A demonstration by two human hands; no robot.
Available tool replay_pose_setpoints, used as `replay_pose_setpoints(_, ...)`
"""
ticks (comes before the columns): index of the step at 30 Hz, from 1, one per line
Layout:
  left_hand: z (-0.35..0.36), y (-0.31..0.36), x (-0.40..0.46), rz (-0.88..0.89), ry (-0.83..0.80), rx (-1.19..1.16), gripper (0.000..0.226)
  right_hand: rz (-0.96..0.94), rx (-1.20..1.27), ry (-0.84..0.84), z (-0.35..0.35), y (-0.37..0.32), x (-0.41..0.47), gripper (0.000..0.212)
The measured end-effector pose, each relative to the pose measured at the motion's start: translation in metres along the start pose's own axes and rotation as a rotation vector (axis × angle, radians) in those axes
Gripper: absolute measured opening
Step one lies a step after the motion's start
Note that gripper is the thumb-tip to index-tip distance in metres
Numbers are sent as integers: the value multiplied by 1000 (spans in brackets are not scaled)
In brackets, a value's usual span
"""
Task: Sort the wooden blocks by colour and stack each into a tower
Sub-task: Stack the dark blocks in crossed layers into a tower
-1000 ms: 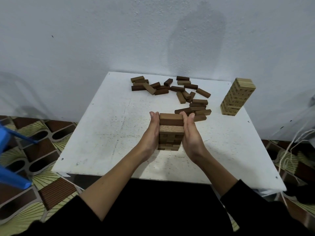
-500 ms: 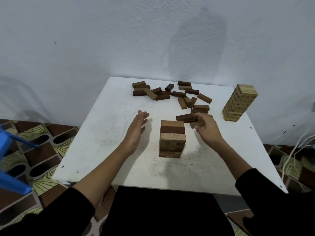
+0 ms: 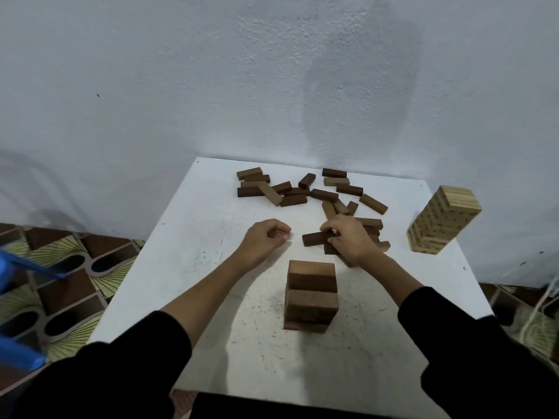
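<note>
- Head view: right hand (image 3: 351, 238) grips dark block (image 3: 316, 238), just behind brown tower (image 3: 311, 294).
- Left hand (image 3: 266, 237) loosely curled, holding nothing, behind-left of tower.
- Pale tower (image 3: 443, 223) far right of it.

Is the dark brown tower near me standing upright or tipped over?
Upright: the dark brown tower stands on the white table, layers stacked, neither hand touching it.
</note>
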State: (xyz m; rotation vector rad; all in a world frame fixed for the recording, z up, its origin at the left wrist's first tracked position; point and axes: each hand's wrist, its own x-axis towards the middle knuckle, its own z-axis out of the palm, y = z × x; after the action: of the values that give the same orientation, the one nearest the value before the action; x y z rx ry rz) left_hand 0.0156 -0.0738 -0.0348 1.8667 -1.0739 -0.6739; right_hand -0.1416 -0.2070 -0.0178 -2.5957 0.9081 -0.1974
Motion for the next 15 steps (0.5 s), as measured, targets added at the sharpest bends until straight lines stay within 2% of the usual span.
replay_pose_setpoints(4, 7, 3, 13, 38, -32, 128, 28, 31, 51, -9, -9, -3, 8, 36)
replay_pose_setpoints(10, 19, 4, 29, 221, -209, 360, 36, 38, -257, -352, -17, 6, 6, 33)
replay_pose_setpoints(13, 24, 0, 32, 243, -193, 415, 28, 41, -228, -273, -7, 7, 11, 24)
replay_pose_setpoints(15, 24, -1, 32, 230, -149, 398, 15, 54, -191, -179, -1, 4, 16, 28)
